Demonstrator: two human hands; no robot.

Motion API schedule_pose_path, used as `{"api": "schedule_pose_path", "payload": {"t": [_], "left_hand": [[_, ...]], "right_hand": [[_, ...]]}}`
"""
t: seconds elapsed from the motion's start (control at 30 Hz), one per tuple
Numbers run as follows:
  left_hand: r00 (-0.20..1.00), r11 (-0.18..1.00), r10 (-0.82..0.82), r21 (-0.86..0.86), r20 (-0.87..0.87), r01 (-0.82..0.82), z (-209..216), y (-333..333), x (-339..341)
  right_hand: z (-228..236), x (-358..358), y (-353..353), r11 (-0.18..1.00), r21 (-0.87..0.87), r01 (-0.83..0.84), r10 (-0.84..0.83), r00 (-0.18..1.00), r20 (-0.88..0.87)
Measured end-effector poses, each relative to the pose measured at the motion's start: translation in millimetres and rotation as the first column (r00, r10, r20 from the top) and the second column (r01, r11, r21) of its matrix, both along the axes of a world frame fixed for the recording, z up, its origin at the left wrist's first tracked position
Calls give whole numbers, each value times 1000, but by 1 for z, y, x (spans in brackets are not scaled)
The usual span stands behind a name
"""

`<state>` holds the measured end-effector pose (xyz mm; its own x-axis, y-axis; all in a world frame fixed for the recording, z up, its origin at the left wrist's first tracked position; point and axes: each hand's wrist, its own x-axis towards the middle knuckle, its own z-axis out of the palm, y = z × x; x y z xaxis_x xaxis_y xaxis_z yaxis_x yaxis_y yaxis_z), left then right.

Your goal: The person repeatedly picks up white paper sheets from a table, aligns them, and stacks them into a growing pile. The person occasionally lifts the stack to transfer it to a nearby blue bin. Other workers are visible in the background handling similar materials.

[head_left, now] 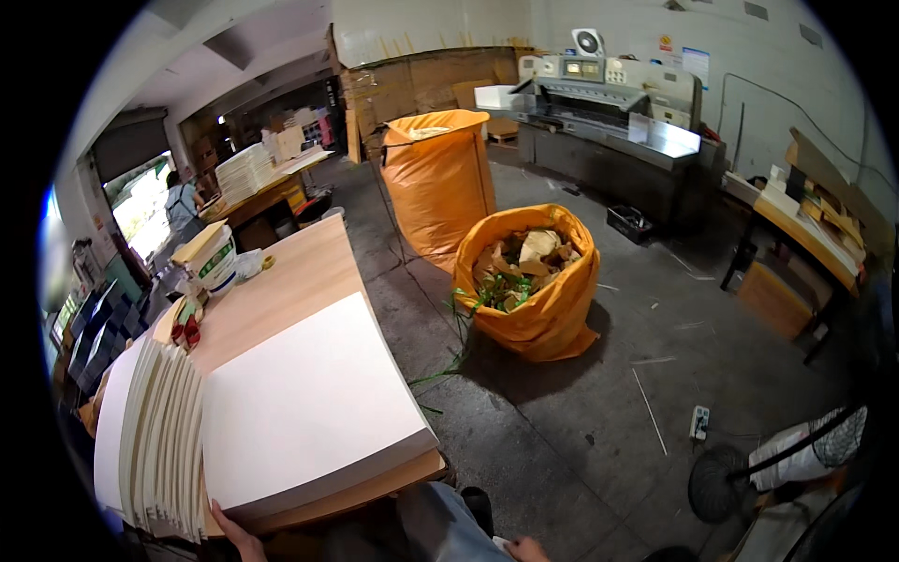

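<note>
Left hand [236, 536] against white paper stack [300, 403], lower left; right hand [527, 551] bottom centre. I can't tell either's grip. Orange sacks [529, 323] mid-frame, between worktop [295, 267] and grey machine [599, 164].

Wood table [304, 267]: white paper stack [300, 393] near end, layered stack [159, 436] beside it, tub [221, 270] farther back. Floor [562, 421]: two orange sacks [534, 328].

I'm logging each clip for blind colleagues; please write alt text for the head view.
A person's left hand is at the near edge of a thick white stack on a wooden table, beside a layered pile; the right hand shows at the bottom. Beyond, two orange sacks and a large machine stand on a grey floor.
</note>
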<state>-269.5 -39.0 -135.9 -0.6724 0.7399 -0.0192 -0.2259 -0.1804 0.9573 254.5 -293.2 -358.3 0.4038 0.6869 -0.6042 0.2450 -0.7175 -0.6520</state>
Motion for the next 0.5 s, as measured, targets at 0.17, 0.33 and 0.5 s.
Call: {"api": "schedule_pose_path", "payload": {"t": [0.17,0.33,0.5], "left_hand": [[994,997,46,-73,102,-38,10,-10,20],[996,996,-75,50,56,72,22,-12,46],[994,995,-103,7,18,103,8,-10,35]], "right_hand": [[211,40,112,795,604,61,-102,994,34],[436,-5,133,-236,896,-375,293,852,434],[531,-94,97,-687,715,-128,358,797,486]]}}
